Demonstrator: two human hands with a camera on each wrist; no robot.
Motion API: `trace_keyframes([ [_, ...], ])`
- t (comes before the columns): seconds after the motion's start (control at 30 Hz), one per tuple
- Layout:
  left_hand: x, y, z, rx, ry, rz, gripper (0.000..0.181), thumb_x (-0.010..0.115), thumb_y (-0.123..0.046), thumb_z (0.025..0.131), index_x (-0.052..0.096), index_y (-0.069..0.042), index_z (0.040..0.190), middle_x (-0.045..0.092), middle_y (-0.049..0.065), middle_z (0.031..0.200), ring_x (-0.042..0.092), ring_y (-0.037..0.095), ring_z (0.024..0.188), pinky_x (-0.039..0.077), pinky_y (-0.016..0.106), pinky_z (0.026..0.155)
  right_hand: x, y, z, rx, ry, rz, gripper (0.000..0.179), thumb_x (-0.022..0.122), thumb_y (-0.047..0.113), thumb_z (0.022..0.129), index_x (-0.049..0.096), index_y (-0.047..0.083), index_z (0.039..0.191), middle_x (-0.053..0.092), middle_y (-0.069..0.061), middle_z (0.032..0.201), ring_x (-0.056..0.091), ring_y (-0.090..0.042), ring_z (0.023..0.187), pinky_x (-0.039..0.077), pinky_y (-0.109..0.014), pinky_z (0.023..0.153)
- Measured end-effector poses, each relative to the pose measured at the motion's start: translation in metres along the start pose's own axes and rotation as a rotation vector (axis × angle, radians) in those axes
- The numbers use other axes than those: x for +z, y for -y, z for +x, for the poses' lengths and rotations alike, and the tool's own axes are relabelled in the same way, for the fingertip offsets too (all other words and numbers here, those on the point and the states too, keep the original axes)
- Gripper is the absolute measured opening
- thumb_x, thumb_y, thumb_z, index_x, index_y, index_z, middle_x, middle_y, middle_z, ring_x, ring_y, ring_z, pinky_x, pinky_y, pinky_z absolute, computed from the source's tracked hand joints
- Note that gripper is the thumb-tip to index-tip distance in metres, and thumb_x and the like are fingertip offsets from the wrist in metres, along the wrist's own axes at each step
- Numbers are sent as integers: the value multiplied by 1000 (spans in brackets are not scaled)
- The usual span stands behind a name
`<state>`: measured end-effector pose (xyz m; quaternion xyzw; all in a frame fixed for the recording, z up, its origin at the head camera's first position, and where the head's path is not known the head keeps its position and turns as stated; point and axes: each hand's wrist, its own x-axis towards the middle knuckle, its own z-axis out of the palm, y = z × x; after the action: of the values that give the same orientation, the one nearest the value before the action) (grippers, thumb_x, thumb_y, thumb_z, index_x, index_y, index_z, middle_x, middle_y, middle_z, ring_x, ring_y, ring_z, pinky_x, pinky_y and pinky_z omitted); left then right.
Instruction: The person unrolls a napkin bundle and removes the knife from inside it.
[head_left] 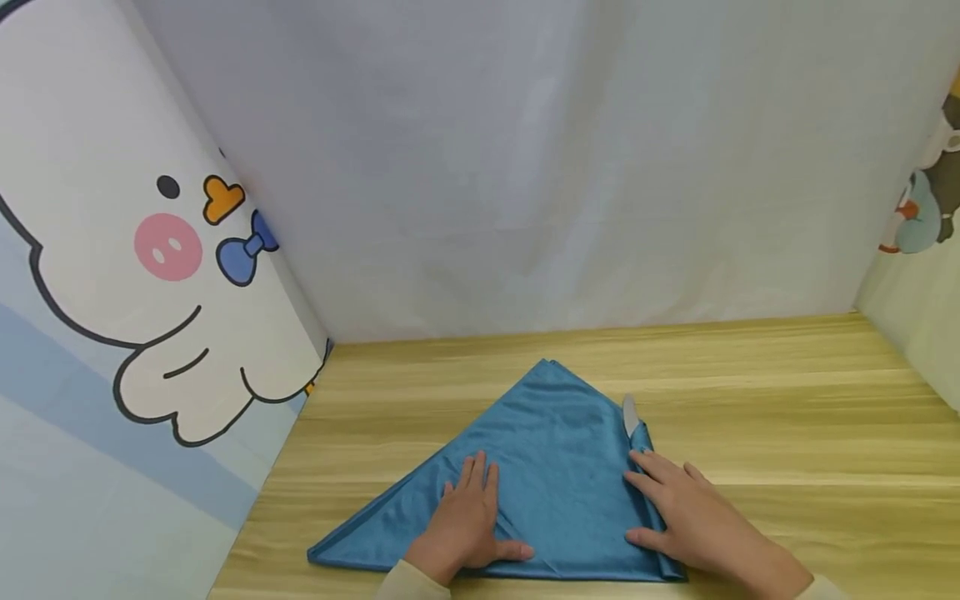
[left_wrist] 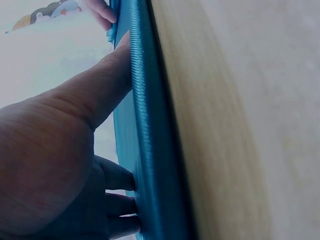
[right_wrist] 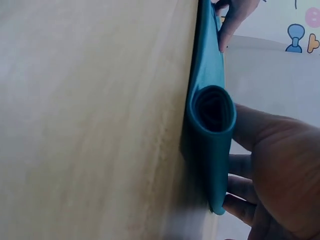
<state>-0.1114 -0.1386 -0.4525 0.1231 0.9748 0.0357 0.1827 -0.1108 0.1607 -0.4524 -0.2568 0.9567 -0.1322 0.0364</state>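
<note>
A shiny blue cloth (head_left: 562, 492), folded into a triangle, lies on the table with its peak pointing away. Along its right side the fabric is wound into a narrow roll (right_wrist: 212, 160), whose open spiral end shows in the right wrist view. From the roll's far end pokes the rounded, silvery tip of a flat utensil (head_left: 630, 414); the rest is hidden inside. My left hand (head_left: 467, 521) lies on the cloth left of its middle, fingers extended and thumb out toward the right. Across the roll rests my right hand (head_left: 686, 512), its fingers spread and fairly straight, fingertips touching the fabric.
The wood-grain table (head_left: 810, 417) reaches back to a pale hanging curtain (head_left: 525, 167). A printed cartoon panel (head_left: 97, 275) borders the left side, and another printed panel (head_left: 926, 292) stands at the right.
</note>
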Motion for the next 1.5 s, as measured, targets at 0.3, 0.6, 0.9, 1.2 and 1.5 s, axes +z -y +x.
trace_keyframes([
  [0.3, -2, 2, 1, -7, 5, -12, 121, 50, -83, 58, 21, -5, 146, 7, 17, 151, 7, 32, 137, 24, 56, 100, 3, -3, 2, 11, 21, -20, 71, 64, 56, 77, 53, 10, 130, 36, -9, 141, 30, -28, 130, 30, -59, 93],
  [0.6, -3, 0, -2, 9, -10, -22, 119, 51, -81, 60, 22, -4, 145, 8, 18, 150, 8, 32, 136, 25, 56, 99, 1, -7, -1, 13, 51, 15, 71, 64, 51, 79, 51, 5, 131, 34, -11, 142, 31, -30, 130, 30, -59, 93],
  [0.9, -7, -2, -4, 12, -12, -2, 117, 50, -81, 61, 22, -4, 145, 9, 18, 150, 9, 32, 136, 27, 56, 98, -2, -8, -3, 34, 53, 15, 71, 65, 49, 79, 50, 3, 131, 33, -12, 143, 38, -34, 124, 32, -57, 94],
  [1.2, -6, -1, -2, 11, -8, 7, 118, 51, -81, 60, 23, -5, 145, 9, 17, 150, 9, 32, 136, 27, 56, 98, -5, -11, -6, 72, 50, 35, 69, 64, 48, 80, 48, 5, 133, 34, -13, 142, 41, -34, 122, 32, -55, 95],
  [1.5, -4, -1, -1, 8, -2, 17, 118, 50, -82, 60, 22, -5, 145, 9, 17, 150, 9, 32, 136, 27, 55, 99, -9, -15, -11, 64, 23, 37, 63, 65, 39, 82, 49, 4, 132, 37, -17, 139, 43, -36, 119, 37, -52, 92],
])
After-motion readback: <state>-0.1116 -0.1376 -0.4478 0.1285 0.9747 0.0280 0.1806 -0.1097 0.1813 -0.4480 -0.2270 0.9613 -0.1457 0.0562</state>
